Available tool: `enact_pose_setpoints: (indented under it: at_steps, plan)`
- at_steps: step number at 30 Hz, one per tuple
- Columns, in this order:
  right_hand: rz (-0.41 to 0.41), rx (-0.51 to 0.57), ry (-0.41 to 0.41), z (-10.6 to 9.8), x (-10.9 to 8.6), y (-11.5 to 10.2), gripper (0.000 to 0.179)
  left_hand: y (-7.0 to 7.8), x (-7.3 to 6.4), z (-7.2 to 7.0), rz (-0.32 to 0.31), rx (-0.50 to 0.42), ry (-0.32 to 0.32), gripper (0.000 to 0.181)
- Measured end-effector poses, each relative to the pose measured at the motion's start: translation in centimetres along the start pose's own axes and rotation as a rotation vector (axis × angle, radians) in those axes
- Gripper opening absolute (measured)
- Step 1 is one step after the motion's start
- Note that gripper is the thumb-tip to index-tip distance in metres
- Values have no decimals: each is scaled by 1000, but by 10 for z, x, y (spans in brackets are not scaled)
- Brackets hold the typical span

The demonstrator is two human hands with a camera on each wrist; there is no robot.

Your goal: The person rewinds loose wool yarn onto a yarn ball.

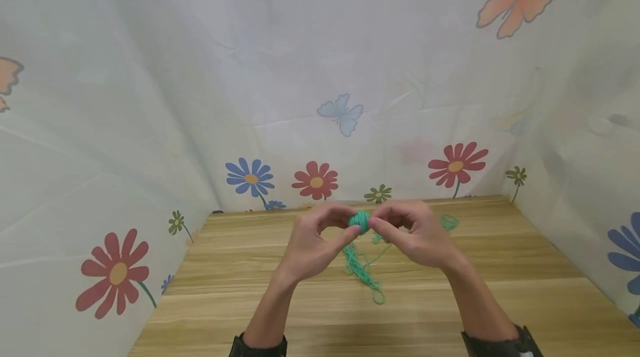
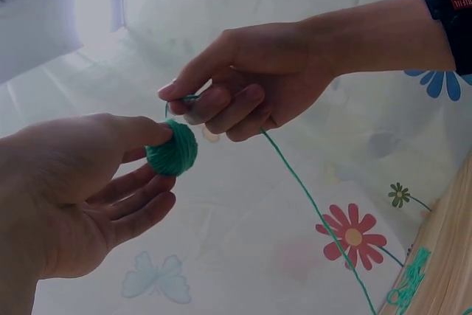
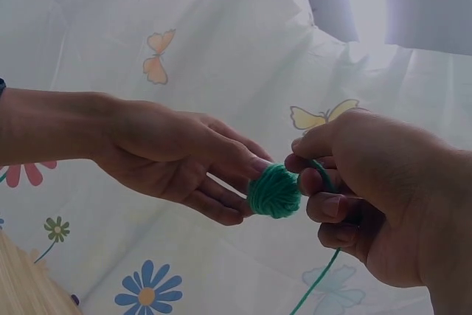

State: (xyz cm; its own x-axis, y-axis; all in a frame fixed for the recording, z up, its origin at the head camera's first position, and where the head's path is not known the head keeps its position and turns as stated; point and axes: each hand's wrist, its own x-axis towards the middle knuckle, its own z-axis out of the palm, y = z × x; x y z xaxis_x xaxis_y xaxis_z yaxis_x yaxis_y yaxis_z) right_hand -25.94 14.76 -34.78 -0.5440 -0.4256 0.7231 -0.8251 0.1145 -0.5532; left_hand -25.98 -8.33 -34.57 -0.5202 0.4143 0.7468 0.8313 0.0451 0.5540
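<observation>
A small ball of green yarn (image 1: 360, 222) is held up above the table between both hands. My left hand (image 1: 316, 243) grips the ball with thumb on one side and fingers on the other; its wound strands show clearly in the left wrist view, where the yarn ball (image 2: 174, 148) sits at the fingertips. Close beside it, my right hand (image 1: 412, 233) pinches the yarn strand (image 2: 317, 212) between thumb and forefinger, the other fingers curled. From that hand the strand runs down toward the table. A loose hank of green yarn (image 1: 361, 269) lies beneath the hands.
The wooden table (image 1: 225, 296) has pale grain and ends at a white cloth backdrop (image 1: 280, 68) printed with flowers and butterflies. Another loop of green yarn (image 1: 449, 222) lies toward the back right, partly behind the right hand. Cloth walls stand on both sides.
</observation>
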Motion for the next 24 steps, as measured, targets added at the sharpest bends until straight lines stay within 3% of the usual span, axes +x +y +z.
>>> enact_pose_setpoints:
  at_steps: [5,14,19,24]
  plan:
    - [-63,2,-41,2,1,4,30,6,1,0,-9,-13,59,24]
    - [-184,55,-171,6,4,-1,36,-21,-2,2,-38,-56,117,25]
    - [-211,68,-241,6,6,-4,35,-21,-2,1,-4,-177,96,26]
    - [-162,47,-229,6,4,2,32,-18,-3,-2,19,-318,15,29]
